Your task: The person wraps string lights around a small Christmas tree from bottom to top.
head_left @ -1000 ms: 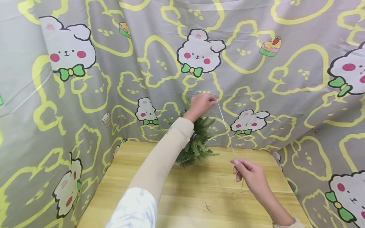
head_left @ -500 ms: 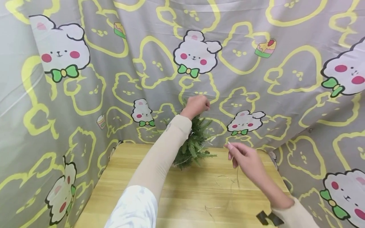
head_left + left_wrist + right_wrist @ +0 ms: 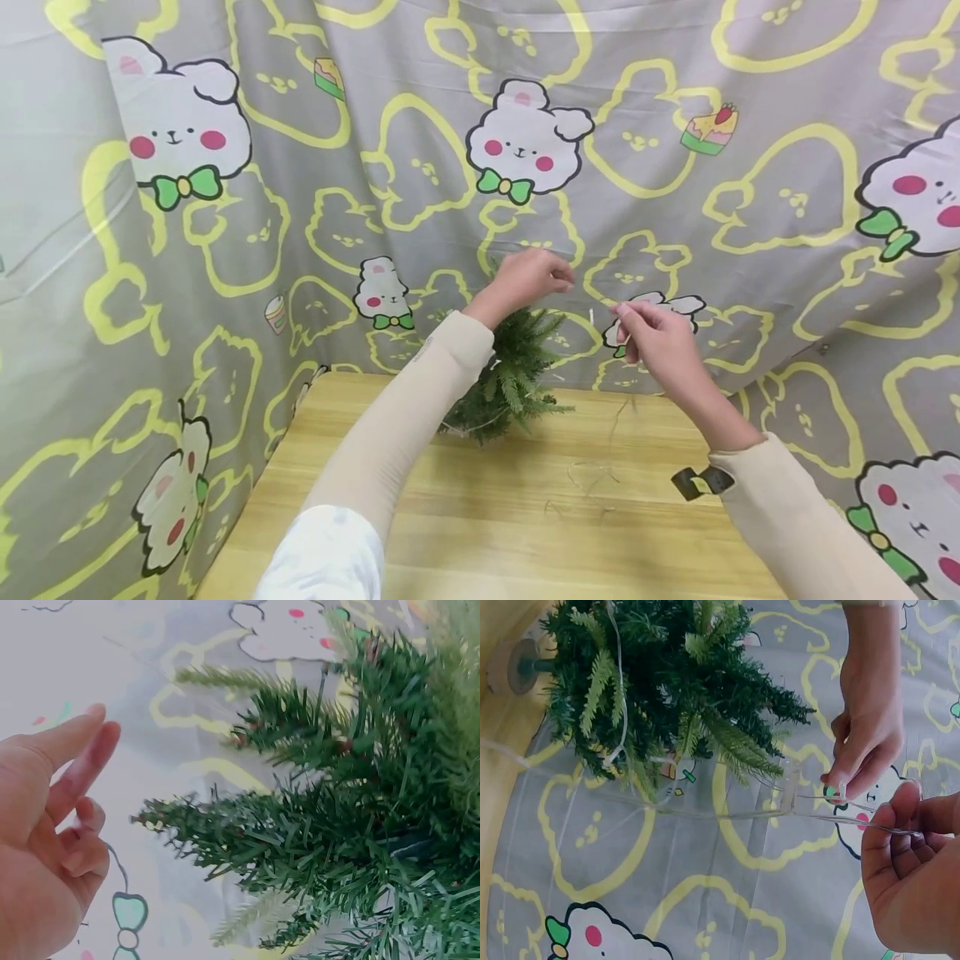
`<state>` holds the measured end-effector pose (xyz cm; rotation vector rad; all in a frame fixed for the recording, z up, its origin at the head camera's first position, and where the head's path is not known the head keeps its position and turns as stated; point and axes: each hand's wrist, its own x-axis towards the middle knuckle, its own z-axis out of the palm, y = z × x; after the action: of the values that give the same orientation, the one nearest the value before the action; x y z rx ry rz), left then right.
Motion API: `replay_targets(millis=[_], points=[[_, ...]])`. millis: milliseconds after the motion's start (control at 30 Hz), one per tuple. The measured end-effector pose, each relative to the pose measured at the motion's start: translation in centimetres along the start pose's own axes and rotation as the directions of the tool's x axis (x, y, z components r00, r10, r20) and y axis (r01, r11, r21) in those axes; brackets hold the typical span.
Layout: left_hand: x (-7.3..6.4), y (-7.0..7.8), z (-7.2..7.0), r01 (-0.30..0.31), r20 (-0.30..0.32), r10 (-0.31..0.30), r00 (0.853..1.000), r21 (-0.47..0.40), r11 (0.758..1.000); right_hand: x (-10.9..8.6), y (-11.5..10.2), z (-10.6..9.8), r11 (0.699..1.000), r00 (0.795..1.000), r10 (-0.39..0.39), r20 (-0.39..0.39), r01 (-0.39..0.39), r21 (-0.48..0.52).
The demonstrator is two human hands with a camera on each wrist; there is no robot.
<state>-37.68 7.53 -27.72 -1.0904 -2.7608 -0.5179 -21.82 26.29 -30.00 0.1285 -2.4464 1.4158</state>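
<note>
caution: the right hand (image 3: 911, 892) pinches the thin, clear plastic light wire (image 3: 727, 817), which runs beside and onto the small, dark-green artificial fir tree (image 3: 517, 375); left hand (image 3: 528, 279) grip: cannot tell. slack may snag; excess tension may tip the tree.

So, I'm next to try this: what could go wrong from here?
The thin, transparent wire pinched in the right grip could snag on the bushy green artificial tree. A hard pull might tip it, its round wooden base being narrower than its foliage. Thin curls, apparently wire, on the yellowish wooden table could tangle.
</note>
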Motion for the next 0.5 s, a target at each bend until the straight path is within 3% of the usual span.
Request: replay_targets(millis=[233,333,500], points=[[-2.1,1.5,0.0,0.021,0.065,-0.009,0.998,-0.181,0.983,1.2,-0.2,-0.1,0.999,0.999,0.036,0.014,-0.036,0.000],[-2.6,1.8,0.5,0.032,0.049,-0.021,0.999,-0.245,0.969,1.5,-0.5,0.0,0.999,0.999,0.038,0.030,-0.038,0.006],[-2.7,1.7,1.2,0.034,-0.008,-0.037,0.999,-0.227,0.973,1.8,-1.0,0.5,1.000,0.999,0.018,0.049,-0.019,0.013]])
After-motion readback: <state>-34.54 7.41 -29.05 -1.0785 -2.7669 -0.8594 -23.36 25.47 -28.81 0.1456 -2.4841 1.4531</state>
